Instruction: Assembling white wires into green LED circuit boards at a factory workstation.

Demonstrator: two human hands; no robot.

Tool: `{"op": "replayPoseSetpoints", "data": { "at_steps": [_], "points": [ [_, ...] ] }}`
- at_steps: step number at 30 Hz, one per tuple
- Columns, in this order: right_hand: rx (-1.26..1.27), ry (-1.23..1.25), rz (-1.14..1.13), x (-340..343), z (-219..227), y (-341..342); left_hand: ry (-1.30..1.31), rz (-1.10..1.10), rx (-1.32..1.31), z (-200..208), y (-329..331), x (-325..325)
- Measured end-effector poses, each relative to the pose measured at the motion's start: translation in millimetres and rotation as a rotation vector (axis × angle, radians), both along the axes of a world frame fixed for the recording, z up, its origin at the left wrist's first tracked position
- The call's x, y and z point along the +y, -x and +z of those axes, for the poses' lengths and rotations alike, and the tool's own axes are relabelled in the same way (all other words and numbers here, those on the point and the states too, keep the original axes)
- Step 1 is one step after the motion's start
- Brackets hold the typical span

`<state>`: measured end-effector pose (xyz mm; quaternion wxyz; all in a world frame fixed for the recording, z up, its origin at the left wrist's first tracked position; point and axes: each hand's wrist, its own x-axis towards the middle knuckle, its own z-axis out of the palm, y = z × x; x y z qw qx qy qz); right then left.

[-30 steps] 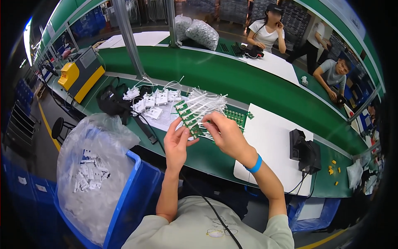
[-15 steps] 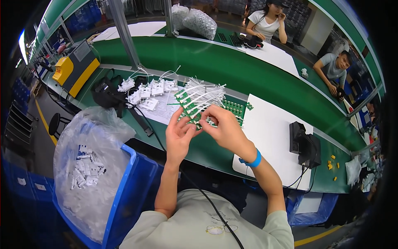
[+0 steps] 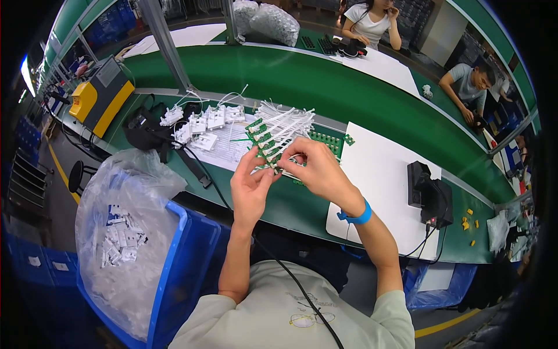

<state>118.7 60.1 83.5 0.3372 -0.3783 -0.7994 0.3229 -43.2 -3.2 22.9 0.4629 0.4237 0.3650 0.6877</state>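
My left hand is closed on the near end of a green circuit board panel, thumb and fingers at its edge. White cables are attached in a row along the panel and fan out to the right and away. My right hand, with a blue band on its wrist, pinches at the panel's near end, close to the left fingertips. A white cable seems to be between its finger and thumb, though the fingers hide most of it. Beyond the right hand, more green boards lie on the bench.
White plastic parts with cables lie on a paper sheet, beside a black bag. A lined blue bin of white parts stands left. On the right are a white board, a black device and yellow pieces. Two people sit across.
Both hands stay at the panel's near end with only slight shifts. The view has turned a little. The person at far right has lowered their head.
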Motion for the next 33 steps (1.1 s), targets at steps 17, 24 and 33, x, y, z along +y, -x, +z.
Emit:
{"op": "replayPoseSetpoints", "data": {
  "at_steps": [17,24,33],
  "points": [
    [0.095,0.451,0.024,21.2,-25.5,-0.7,-0.016,0.084,0.07,-21.4,-3.7,7.1],
    [0.055,0.254,-0.059,10.9,-29.8,6.7,-0.003,0.096,0.041,-24.8,-4.6,10.7],
    [0.111,0.285,-0.016,12.8,-36.1,10.5,0.003,0.135,0.013,-36.2,-1.8,9.2]
  ]
}}
